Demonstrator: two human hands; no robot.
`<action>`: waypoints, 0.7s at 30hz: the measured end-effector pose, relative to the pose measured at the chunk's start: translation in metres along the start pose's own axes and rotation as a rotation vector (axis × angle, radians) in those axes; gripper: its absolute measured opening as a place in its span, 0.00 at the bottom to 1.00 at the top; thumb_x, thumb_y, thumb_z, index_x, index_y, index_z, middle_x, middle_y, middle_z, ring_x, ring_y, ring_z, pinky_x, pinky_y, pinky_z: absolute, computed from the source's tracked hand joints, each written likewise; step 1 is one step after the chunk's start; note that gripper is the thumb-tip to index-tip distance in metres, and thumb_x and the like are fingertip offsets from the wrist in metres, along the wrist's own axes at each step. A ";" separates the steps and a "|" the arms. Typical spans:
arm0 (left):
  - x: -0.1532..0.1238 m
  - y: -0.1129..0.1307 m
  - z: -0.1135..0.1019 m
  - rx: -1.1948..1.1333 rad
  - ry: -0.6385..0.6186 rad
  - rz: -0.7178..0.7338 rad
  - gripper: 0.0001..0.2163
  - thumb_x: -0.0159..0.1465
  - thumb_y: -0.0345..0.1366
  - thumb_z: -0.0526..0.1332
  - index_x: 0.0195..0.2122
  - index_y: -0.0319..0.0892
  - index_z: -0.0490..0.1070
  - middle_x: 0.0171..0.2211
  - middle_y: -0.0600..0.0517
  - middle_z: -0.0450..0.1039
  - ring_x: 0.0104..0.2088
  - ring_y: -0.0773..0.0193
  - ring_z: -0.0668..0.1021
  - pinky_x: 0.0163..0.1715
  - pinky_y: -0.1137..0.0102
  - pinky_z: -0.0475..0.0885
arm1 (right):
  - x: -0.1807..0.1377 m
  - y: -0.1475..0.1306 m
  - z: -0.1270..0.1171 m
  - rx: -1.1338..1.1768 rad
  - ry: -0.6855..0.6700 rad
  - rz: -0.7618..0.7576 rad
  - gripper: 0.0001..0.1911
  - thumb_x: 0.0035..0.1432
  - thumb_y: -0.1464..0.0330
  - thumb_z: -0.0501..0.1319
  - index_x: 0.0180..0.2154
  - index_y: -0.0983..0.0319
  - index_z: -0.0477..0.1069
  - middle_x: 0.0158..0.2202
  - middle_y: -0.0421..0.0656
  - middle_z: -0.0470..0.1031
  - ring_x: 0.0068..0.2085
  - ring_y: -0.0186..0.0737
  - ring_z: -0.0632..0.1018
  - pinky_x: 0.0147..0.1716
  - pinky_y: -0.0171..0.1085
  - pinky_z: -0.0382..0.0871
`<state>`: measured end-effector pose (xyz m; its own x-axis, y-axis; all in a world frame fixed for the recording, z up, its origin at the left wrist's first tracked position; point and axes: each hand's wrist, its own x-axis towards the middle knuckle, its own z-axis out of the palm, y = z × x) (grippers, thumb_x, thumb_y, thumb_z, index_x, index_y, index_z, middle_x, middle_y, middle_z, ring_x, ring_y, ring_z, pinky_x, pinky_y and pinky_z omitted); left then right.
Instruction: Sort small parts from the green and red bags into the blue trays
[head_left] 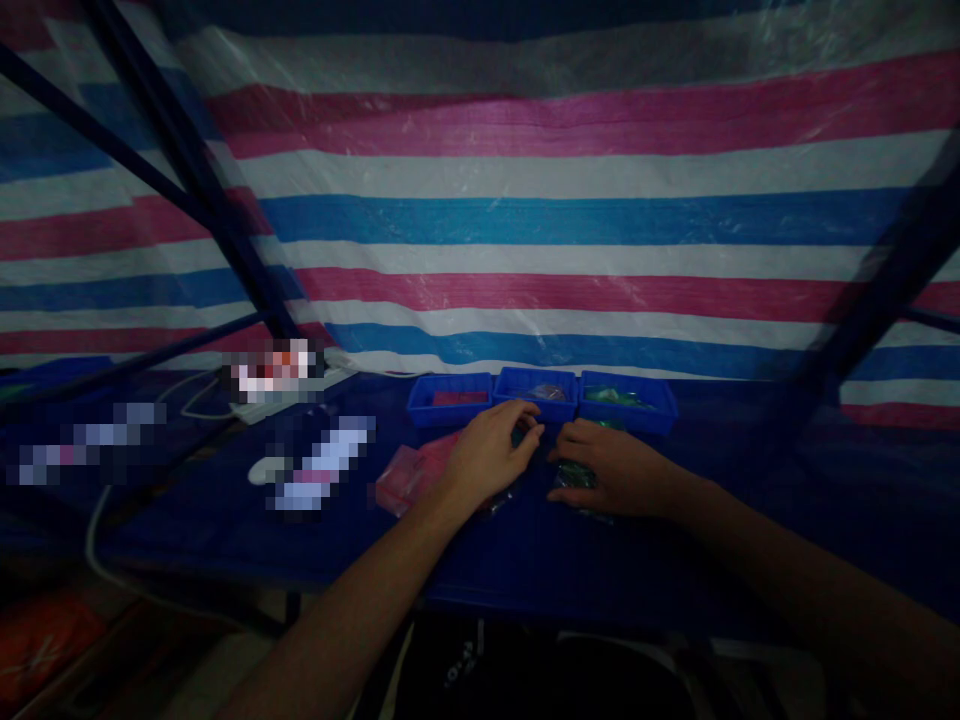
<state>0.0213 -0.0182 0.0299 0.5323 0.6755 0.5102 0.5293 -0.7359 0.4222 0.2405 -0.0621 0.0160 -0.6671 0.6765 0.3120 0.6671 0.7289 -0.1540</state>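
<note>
Reaching in from the lower left, my left hand (pixel 491 445) is above the blue table, its fingers bent and its thumb apart from them. Something dark shows between thumb and fingers, too dim to name. Under the palm lies some clear plastic wrapping, mostly covered. Pink plastic packets (pixel 405 480) are heaped just left of that wrist. My right hand (pixel 619 468) curls round a green packet (pixel 576 474) in clear plastic, fingers on one side and thumb on the other. The packet rests on the table, partly hidden by the hand.
Behind my hands stand three blue trays: one with pink packets (pixel 450 410), one with clear packets (pixel 534 406), one with green packets (pixel 630 414). A white power strip (pixel 281 395) with cables lies back left. Dark metal posts (pixel 847 330) and striped sheeting (pixel 570 220) enclose the table (pixel 525 570).
</note>
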 end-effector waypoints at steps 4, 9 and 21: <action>0.000 0.000 0.000 0.013 -0.007 -0.002 0.09 0.69 0.35 0.59 0.49 0.43 0.73 0.44 0.48 0.79 0.44 0.58 0.80 0.49 0.60 0.75 | 0.002 -0.002 0.005 -0.006 0.008 -0.026 0.15 0.67 0.58 0.61 0.49 0.59 0.74 0.47 0.49 0.75 0.49 0.48 0.76 0.49 0.47 0.72; 0.000 0.000 -0.001 0.015 -0.008 0.001 0.09 0.69 0.35 0.59 0.48 0.43 0.73 0.43 0.48 0.79 0.44 0.58 0.80 0.49 0.60 0.75 | 0.008 -0.005 0.014 -0.011 0.017 -0.055 0.09 0.69 0.64 0.58 0.46 0.59 0.74 0.46 0.48 0.76 0.48 0.46 0.76 0.49 0.44 0.72; -0.003 0.007 -0.005 -0.058 -0.123 0.059 0.23 0.69 0.27 0.53 0.65 0.47 0.63 0.48 0.49 0.79 0.48 0.57 0.80 0.52 0.59 0.75 | 0.011 -0.008 0.011 0.195 0.280 0.265 0.11 0.69 0.58 0.58 0.44 0.56 0.74 0.31 0.40 0.79 0.31 0.40 0.78 0.32 0.37 0.67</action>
<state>0.0202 -0.0258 0.0351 0.6402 0.6288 0.4414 0.4573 -0.7736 0.4388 0.2240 -0.0599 0.0101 -0.3476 0.8076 0.4764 0.7101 0.5585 -0.4287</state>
